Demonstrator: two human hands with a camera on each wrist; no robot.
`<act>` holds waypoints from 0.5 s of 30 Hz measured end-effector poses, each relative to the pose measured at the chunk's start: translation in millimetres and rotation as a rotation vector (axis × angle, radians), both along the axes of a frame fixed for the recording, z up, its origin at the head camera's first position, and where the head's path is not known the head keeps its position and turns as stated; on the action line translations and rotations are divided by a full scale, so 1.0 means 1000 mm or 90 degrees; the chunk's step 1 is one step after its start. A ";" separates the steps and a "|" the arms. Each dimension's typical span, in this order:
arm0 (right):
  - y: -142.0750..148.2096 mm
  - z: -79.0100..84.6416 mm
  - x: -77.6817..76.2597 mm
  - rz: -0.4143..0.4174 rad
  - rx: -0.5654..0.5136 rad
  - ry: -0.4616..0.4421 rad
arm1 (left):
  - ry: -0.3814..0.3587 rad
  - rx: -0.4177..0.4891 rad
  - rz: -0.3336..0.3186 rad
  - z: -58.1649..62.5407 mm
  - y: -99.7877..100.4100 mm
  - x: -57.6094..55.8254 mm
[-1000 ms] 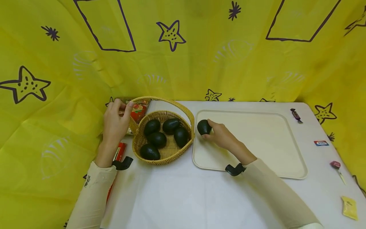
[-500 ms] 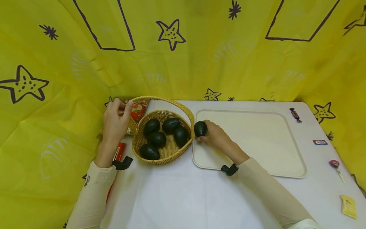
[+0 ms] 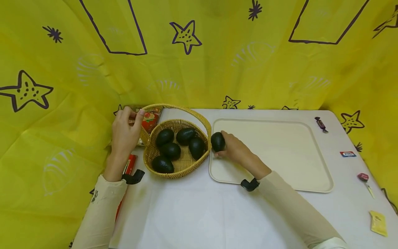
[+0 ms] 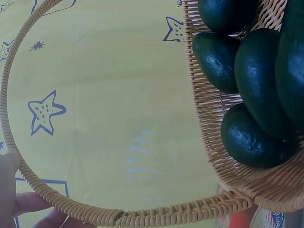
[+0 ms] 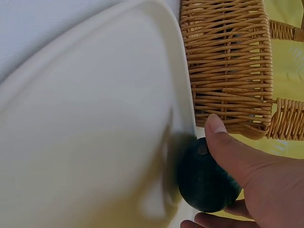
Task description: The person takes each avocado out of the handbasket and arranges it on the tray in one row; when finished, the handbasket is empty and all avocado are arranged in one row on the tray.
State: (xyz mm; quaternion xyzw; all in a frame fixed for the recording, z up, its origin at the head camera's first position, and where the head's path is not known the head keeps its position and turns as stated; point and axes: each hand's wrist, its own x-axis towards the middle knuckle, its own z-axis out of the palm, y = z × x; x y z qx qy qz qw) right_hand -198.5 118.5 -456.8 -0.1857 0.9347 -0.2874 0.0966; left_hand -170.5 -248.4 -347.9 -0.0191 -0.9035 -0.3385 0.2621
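Note:
My left hand (image 3: 125,131) pinches the arched handle (image 3: 189,111) of a woven wicker basket (image 3: 178,175) on its left side. Inside that basket lie several dark green avocados (image 3: 171,151). With thumb and fingers, my right hand (image 3: 237,149) grips another avocado (image 3: 217,141) at the left edge of a cream tray (image 3: 273,155), close beside the basket. In the right wrist view the thumb lies along this avocado (image 5: 204,183), near its stem end, and the fingers are partly hidden behind it. The left wrist view shows fingers (image 4: 35,204) curled at the handle.
Behind the basket are red packets (image 3: 150,121), and a red box (image 3: 130,165) lies under the left forearm. Along the table's right side lie a wrapped candy (image 3: 321,125), a small blue-and-red packet (image 3: 347,154), a lollipop (image 3: 363,177) and a yellow packet (image 3: 378,223). Yellow cloth surrounds the table.
My right hand has shifted slightly left with the avocado, from over the tray to its left edge beside the basket. The left hand and basket have stayed put.

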 end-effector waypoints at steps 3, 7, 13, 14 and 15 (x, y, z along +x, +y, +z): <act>-0.001 0.002 0.000 0.003 0.018 -0.012 | -0.004 -0.003 0.001 0.001 -0.001 -0.001; 0.001 0.007 -0.001 0.003 0.036 -0.031 | -0.013 -0.001 0.000 0.001 0.000 -0.001; 0.011 0.034 0.001 0.009 0.047 -0.064 | -0.016 -0.001 0.005 0.002 0.000 -0.001; 0.013 0.041 0.003 0.016 0.050 -0.060 | -0.015 -0.002 0.006 0.002 0.000 -0.001; 0.014 0.049 0.006 0.024 0.058 -0.059 | -0.015 -0.002 0.007 0.002 -0.001 -0.001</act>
